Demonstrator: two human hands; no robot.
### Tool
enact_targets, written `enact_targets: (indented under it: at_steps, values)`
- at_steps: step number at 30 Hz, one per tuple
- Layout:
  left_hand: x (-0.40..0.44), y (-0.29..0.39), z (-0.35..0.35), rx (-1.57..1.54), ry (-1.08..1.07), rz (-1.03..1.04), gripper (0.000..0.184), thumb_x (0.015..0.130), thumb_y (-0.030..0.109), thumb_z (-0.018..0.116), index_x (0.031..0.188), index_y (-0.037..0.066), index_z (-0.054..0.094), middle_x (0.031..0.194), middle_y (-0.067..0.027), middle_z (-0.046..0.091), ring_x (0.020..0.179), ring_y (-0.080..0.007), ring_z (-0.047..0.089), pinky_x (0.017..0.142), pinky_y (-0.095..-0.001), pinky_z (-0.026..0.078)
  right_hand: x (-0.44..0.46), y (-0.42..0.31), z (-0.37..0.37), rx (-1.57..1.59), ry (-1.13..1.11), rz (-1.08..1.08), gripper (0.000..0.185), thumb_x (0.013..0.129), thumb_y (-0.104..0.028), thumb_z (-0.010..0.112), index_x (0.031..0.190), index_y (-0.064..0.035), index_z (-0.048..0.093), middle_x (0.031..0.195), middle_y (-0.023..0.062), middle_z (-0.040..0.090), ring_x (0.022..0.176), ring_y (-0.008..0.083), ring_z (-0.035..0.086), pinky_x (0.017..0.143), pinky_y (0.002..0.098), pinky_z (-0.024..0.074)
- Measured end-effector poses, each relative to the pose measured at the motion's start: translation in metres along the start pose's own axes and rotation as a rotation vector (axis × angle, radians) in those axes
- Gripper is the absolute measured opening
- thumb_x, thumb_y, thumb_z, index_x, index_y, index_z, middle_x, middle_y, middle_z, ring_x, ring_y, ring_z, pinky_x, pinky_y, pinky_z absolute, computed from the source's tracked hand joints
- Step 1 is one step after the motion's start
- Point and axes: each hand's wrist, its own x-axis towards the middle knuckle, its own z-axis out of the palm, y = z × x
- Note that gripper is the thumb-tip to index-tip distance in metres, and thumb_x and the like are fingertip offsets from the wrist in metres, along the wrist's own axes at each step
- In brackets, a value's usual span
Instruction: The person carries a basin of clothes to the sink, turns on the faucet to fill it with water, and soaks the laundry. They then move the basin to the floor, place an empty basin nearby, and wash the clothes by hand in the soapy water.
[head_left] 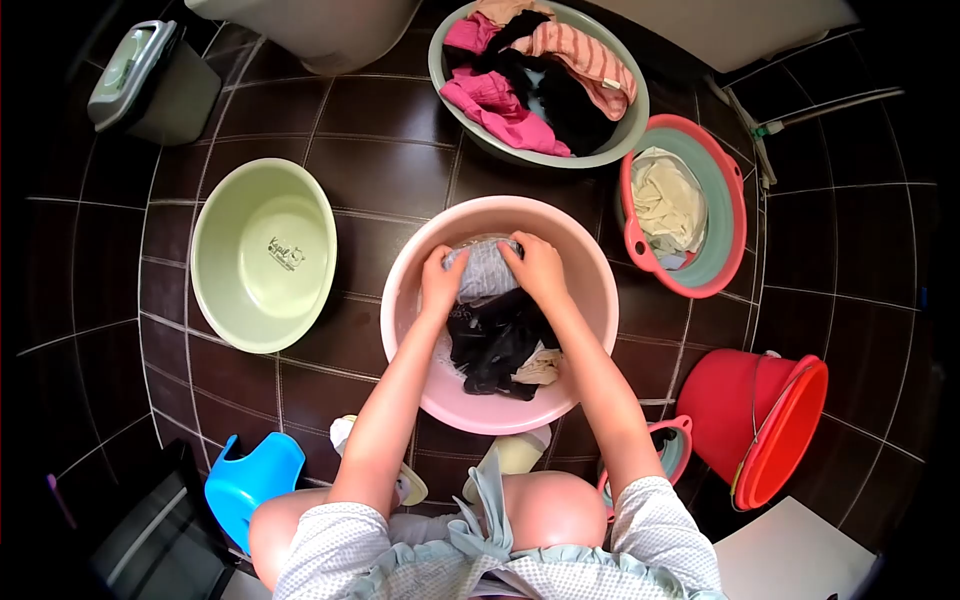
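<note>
On the pale green basin (215,255) at left we read a dark print beginning "Kap", its last letters unclear, beside a small cartoon. Our left hand (441,284) and right hand (536,266) each have fingers and thumb partly closed on opposite sides of a gray cloth (487,275), in the far half of the pink basin (470,413). Nearer us in that basin lie a black garment (497,345) and a beige cloth (541,368). The far gray-green tub (439,62) holds pink, black and striped clothes; the coral-rimmed tub (737,205) at right holds a cream cloth (667,198). The red bucket (725,400) stands near right, tilted in our view. Bare tiled floor (352,255) separates the pink and green basins; on the far right, the two tubs' rims crowd together.
</note>
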Motion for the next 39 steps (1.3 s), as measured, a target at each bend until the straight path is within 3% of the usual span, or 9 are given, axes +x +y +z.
enact_targets:
  at_steps: [6, 12, 18, 21, 25, 30, 33, 35, 39]
  values:
    - [-0.005, -0.012, 0.018, 1.132, 0.043, 0.104, 0.021, 0.088, 0.026, 0.049, 0.087, 0.007, 0.058, 0.063, -0.0122, 0.062, 0.056, -0.0279, 0.063, 0.052, -0.0387, 0.052, 0.004, 0.024, 0.059, -0.262, 0.05, -0.173, 0.022, 0.083, -0.028, 0.056, 0.087, -0.0061, 0.055, 0.08, 0.0116, 0.062, 0.068, 0.031, 0.062, 0.058, 0.0387, 0.0513]
    - [0.007, -0.031, 0.026, 1.265, 0.109, 0.458, 0.013, 0.082, 0.016, 0.05, 0.087, 0.008, 0.059, 0.073, -0.0133, 0.063, 0.061, -0.025, 0.064, 0.057, -0.0368, 0.052, 0.015, 0.033, 0.085, -0.574, -0.065, -0.147, 0.021, 0.079, -0.028, 0.059, 0.077, -0.0069, 0.06, 0.076, 0.0121, 0.063, 0.061, 0.0264, 0.063, 0.056, 0.0372, 0.0527]
    - [0.006, -0.015, 0.02, 0.628, 0.09, 0.451, 0.014, 0.081, 0.015, 0.054, 0.079, 0.002, 0.059, 0.072, -0.014, 0.059, 0.071, -0.0209, 0.061, 0.068, -0.0345, 0.048, 0.009, 0.038, 0.055, 0.017, 0.146, -0.176, 0.024, 0.078, -0.023, 0.06, 0.076, 0.0004, 0.06, 0.077, 0.0163, 0.061, 0.072, 0.0347, 0.06, 0.065, 0.0406, 0.0493]
    - [0.009, 0.014, 0.002, 0.166, -0.252, 0.262, 0.026, 0.078, 0.025, 0.062, 0.074, 0.0, 0.057, 0.064, -0.012, 0.057, 0.057, -0.0196, 0.053, 0.059, -0.0309, 0.043, 0.002, 0.033, 0.02, 0.373, -0.044, -0.05, 0.024, 0.079, -0.021, 0.065, 0.081, 0.0011, 0.058, 0.073, 0.017, 0.059, 0.066, 0.0352, 0.055, 0.061, 0.0369, 0.0446]
    - [0.006, 0.049, -0.019, -0.28, -0.652, -0.154, 0.027, 0.086, 0.027, 0.061, 0.067, 0.008, 0.054, 0.067, 0.0058, 0.049, 0.062, -0.0018, 0.042, 0.053, -0.0201, 0.033, -0.005, 0.014, -0.017, 0.514, -0.077, -0.022, 0.019, 0.083, -0.015, 0.063, 0.078, 0.0023, 0.056, 0.062, 0.0014, 0.054, 0.059, 0.0056, 0.045, 0.055, 0.0237, 0.0391]
    - [-0.015, 0.098, -0.008, -0.61, -0.568, -0.366, 0.024, 0.091, 0.025, 0.053, 0.083, 0.004, 0.058, 0.073, 0.0025, 0.054, 0.066, -0.005, 0.047, 0.056, -0.0212, 0.037, -0.035, -0.03, -0.024, 0.663, 0.217, 0.07, 0.022, 0.08, -0.017, 0.064, 0.072, 0.0008, 0.054, 0.054, -0.0011, 0.043, 0.053, 0.0054, 0.038, 0.047, 0.025, 0.0324]
    - [-0.026, 0.083, 0.014, -0.399, -0.315, -0.189, 0.025, 0.092, 0.029, 0.05, 0.094, 0.005, 0.058, 0.074, 0.0008, 0.055, 0.068, -0.0062, 0.049, 0.059, -0.0206, 0.039, -0.063, -0.071, -0.019, 0.631, 0.246, 0.072, 0.024, 0.082, -0.017, 0.062, 0.071, 0.0012, 0.05, 0.055, 0.0088, 0.044, 0.05, 0.011, 0.037, 0.047, 0.0286, 0.0339]
    - [-0.041, 0.08, 0.025, -0.545, -0.243, -0.34, 0.029, 0.092, 0.029, 0.048, 0.092, 0.002, 0.058, 0.078, -0.0009, 0.056, 0.073, -0.0081, 0.049, 0.065, -0.0236, 0.04, -0.065, -0.077, -0.018, 0.596, 0.304, 0.14, 0.025, 0.084, -0.017, 0.059, 0.07, 0.0019, 0.05, 0.054, 0.0135, 0.043, 0.05, 0.0139, 0.037, 0.049, 0.031, 0.0357]
    - [-0.061, 0.084, 0.036, -0.353, -0.178, -0.014, 0.037, 0.094, 0.026, 0.04, 0.09, -0.004, 0.06, 0.079, -0.012, 0.061, 0.077, -0.0155, 0.056, 0.071, -0.0293, 0.042, -0.042, -0.039, -0.003, 0.671, 0.317, 0.233, 0.029, 0.085, -0.021, 0.055, 0.07, 0.0032, 0.054, 0.057, 0.019, 0.051, 0.048, 0.0219, 0.046, 0.05, 0.0359, 0.0388]
